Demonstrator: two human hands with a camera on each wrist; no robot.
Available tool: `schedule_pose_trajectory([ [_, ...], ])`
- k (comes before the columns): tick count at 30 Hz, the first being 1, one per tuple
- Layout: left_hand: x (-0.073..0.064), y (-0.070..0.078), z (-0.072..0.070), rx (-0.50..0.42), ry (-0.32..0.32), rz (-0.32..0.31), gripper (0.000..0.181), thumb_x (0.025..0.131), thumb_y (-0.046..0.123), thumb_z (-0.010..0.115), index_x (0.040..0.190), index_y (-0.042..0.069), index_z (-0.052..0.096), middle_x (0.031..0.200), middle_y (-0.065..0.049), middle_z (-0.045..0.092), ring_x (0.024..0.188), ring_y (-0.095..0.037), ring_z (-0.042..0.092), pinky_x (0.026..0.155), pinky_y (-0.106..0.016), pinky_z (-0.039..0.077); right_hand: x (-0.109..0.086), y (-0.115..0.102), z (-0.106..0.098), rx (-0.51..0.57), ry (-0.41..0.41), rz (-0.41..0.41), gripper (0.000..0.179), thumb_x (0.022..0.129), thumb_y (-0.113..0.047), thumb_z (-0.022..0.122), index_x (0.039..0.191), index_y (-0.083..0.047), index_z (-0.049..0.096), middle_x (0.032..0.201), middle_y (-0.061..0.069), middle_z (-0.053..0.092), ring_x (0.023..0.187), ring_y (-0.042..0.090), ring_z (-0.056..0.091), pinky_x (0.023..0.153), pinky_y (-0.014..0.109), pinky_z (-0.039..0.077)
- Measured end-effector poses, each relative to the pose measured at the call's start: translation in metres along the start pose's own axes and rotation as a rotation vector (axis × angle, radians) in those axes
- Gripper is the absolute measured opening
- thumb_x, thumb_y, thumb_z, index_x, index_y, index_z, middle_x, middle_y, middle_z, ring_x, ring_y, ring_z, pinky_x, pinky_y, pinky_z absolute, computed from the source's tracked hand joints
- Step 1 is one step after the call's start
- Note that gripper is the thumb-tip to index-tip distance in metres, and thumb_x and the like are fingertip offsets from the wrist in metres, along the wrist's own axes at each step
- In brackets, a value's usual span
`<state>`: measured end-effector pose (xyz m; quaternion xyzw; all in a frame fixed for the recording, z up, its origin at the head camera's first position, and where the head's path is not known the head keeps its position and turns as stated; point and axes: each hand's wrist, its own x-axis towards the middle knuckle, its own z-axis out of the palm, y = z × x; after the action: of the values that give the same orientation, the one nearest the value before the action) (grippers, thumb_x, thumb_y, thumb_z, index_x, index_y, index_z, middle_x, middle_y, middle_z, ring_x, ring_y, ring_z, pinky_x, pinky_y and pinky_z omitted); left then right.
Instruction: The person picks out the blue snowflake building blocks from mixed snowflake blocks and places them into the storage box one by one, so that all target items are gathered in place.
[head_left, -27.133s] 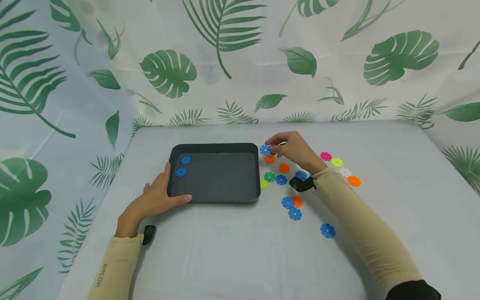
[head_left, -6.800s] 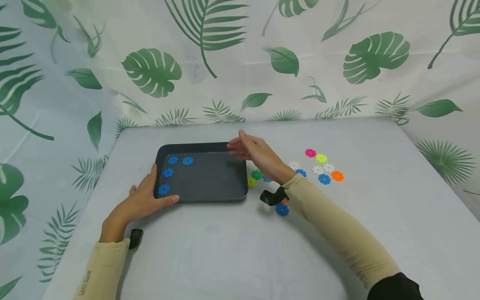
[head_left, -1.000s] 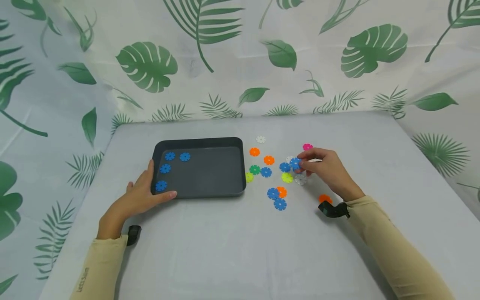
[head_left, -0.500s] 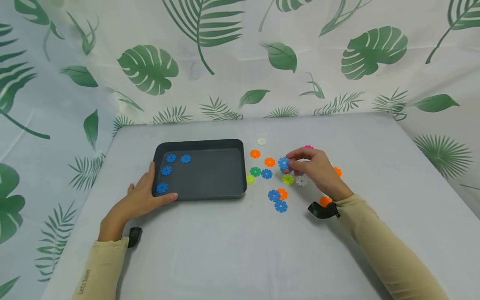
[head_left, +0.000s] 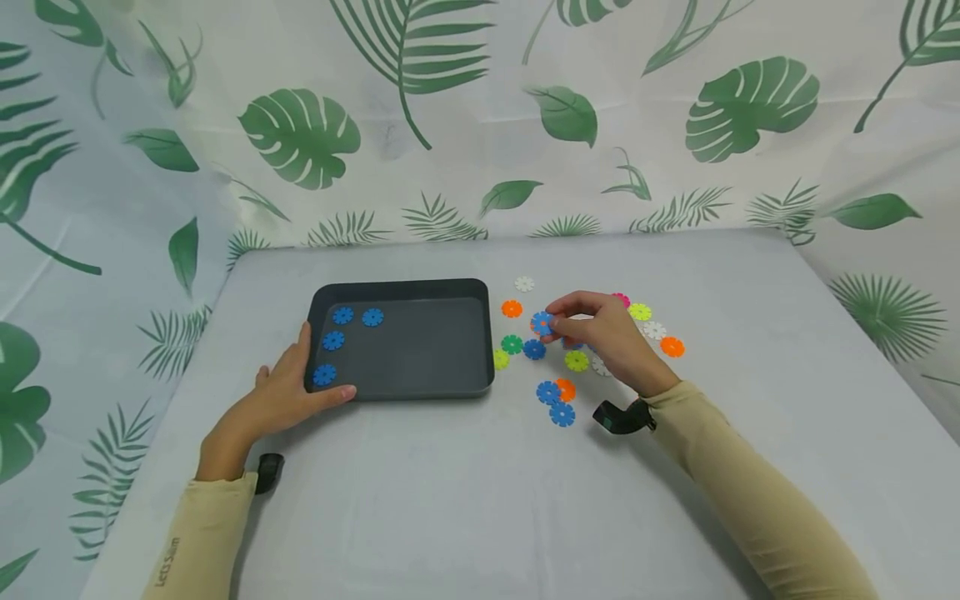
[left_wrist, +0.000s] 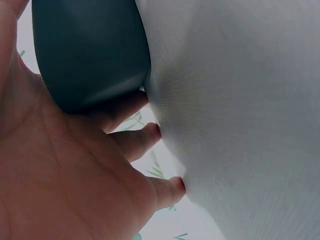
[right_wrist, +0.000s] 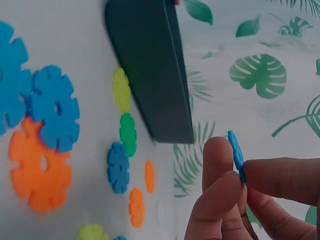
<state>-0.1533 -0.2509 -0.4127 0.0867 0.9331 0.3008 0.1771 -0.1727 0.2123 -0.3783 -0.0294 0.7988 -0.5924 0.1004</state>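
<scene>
A dark grey rectangular tray (head_left: 405,392) lies on the white table. Several blue flower-shaped plastic discs (head_left: 333,340) sit in its left part, three in a column and another beside the top one. My left hand (head_left: 273,400) rests against the tray's near left corner, thumb along the front side, other fingers on the left. In the left wrist view the fingertips (left_wrist: 177,187) touch the tablecloth. Between thumb and fingers, my right hand (head_left: 600,333) pinches a blue flower-shaped disc (right_wrist: 237,156), raised above the loose pieces right of the tray.
Loose flower discs lie right of the tray: orange (head_left: 512,308), green (head_left: 512,344), yellow (head_left: 577,361), white (head_left: 524,284) and blue (head_left: 562,414). More lie beyond the right hand, including an orange one (head_left: 672,347). A leaf-print sheet (head_left: 450,167) hangs behind the table.
Over the last second my right hand has moved left with the blue disc, towards the tray. My left hand stays at the tray corner. Much earlier, the tray held only two blue discs.
</scene>
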Motion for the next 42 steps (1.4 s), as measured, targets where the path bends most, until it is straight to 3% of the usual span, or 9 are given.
schedule_pose_trajectory([
  [5,0.000,0.000,0.000,-0.004,0.000,-0.007,0.139,0.090,0.067,0.075,0.166,0.000,-0.021,0.171,-0.039,-0.003,0.157,-0.058,0.001,0.116,-0.080,-0.008,0.006,-0.005,0.010,-0.012,-0.013,-0.007,0.028,0.106,-0.015,0.068,0.127,0.004,0.070,0.112,0.020,0.075,0.104,0.044,0.072,0.090,0.047,0.059],
  [20,-0.001,-0.001,-0.001,-0.009,-0.003,-0.008,0.139,0.091,0.067,0.075,0.166,0.001,-0.022,0.171,-0.038,-0.004,0.157,-0.058,0.000,0.116,-0.080,-0.008,0.020,-0.022,0.039,0.094,-0.077,-0.084,0.024,0.104,-0.009,0.067,0.123,0.006,0.070,0.115,0.020,0.072,0.098,0.036,0.077,0.084,0.039,0.060],
  [33,0.001,-0.003,0.000,-0.013,0.000,0.000,0.139,0.091,0.067,0.075,0.166,0.001,-0.022,0.172,-0.037,-0.003,0.158,-0.057,0.001,0.115,-0.081,-0.007,0.030,-0.032,0.068,0.136,-0.137,-0.139,0.023,0.102,-0.002,0.066,0.123,0.007,0.070,0.117,0.020,0.074,0.101,0.049,0.073,0.079,0.036,0.059],
  [42,0.000,-0.001,-0.001,0.004,0.007,0.005,0.139,0.091,0.068,0.074,0.166,-0.001,-0.021,0.170,-0.040,0.002,0.157,-0.057,0.004,0.115,-0.082,-0.004,0.038,-0.036,0.085,0.151,-0.173,-0.155,0.021,0.103,-0.003,0.066,0.122,0.006,0.071,0.109,0.019,0.076,0.103,0.052,0.071,0.078,0.035,0.059],
])
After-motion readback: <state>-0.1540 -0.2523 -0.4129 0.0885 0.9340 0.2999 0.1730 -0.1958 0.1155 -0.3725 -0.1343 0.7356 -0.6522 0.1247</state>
